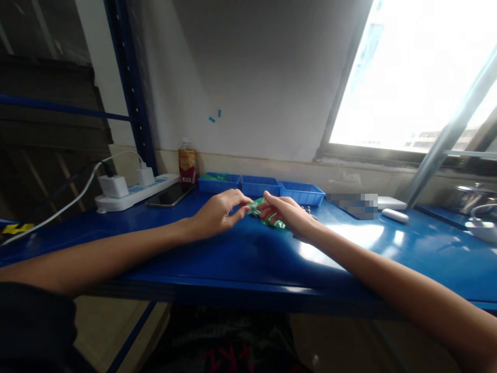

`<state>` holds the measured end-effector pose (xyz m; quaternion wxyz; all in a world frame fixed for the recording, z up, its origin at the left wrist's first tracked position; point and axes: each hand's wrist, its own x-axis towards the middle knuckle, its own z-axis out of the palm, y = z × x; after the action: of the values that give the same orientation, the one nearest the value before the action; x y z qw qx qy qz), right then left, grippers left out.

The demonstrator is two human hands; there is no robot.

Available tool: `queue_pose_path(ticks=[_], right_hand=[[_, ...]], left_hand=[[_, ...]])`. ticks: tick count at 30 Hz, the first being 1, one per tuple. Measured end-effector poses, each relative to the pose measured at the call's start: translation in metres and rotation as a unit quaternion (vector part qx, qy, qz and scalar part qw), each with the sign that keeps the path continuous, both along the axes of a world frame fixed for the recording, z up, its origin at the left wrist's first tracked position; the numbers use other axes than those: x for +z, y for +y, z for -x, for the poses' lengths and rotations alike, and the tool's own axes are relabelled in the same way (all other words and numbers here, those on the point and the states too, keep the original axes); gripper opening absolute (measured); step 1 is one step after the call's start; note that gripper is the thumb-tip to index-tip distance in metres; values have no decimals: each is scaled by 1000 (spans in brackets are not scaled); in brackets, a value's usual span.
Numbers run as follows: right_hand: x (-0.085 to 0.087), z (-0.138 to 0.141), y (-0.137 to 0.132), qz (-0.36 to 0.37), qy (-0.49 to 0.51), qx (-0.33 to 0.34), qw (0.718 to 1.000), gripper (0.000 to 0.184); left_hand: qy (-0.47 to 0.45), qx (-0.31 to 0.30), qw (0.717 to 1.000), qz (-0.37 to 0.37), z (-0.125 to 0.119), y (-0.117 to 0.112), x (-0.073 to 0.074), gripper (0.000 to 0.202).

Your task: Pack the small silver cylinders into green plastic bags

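A crinkled green plastic bag is between my two hands, just above the blue table. My left hand has its thumb and fingertips closed at the bag's left edge. My right hand comes in from the other side, fingers curled round the bag and thumb raised over it. More green plastic shows below the right fingers. What lies inside the bag is hidden. Small metal parts lie on the table just beyond my right hand.
Behind the hands stand three blue bins; the left one holds green plastic. To the left are a phone, a power strip with chargers, and a bottle. A white case lies at right on the blue table.
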<state>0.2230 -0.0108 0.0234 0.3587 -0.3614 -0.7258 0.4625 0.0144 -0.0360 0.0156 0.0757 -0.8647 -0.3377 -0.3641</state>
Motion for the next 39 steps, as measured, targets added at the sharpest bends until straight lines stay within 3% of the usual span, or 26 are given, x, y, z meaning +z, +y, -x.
queue_pose_path(ticks=[6, 14, 18, 24, 27, 30, 32, 34, 36, 39], right_hand=[[-5, 4, 0, 20, 7, 11, 1000, 43], [-5, 3, -2, -63, -8, -11, 998, 27], [-3, 3, -5, -82, -17, -19, 996, 27], [-2, 3, -7, -110, -31, -12, 993, 29], [-4, 2, -5, -174, -53, -12, 983, 29], [-7, 1, -3, -315, -107, -43, 942, 23], [-8, 0, -4, -425, -128, -39, 895, 14], [-8, -2, -5, -512, -125, -11, 850, 17], [-7, -4, -7, -570, -118, 15, 813, 25], [-6, -8, -8, -615, -117, 13, 780, 35]], left_hand=[[92, -63, 990, -90, 2, 0, -3, 24], [92, -71, 991, -58, -1, 0, -5, 24], [57, -46, 997, -36, -2, -2, -1, 18], [-70, 47, 996, 41, -1, 3, 1, 23], [-139, 66, 983, 103, 0, 8, 2, 22], [-183, 67, 960, 201, -1, 12, 3, 29], [-198, 70, 937, 278, -1, 13, 3, 44], [-192, 73, 916, 345, -2, 12, 2, 58], [-175, 61, 898, 399, -2, 11, 2, 64], [-176, -5, 863, 474, -3, 8, 3, 52]])
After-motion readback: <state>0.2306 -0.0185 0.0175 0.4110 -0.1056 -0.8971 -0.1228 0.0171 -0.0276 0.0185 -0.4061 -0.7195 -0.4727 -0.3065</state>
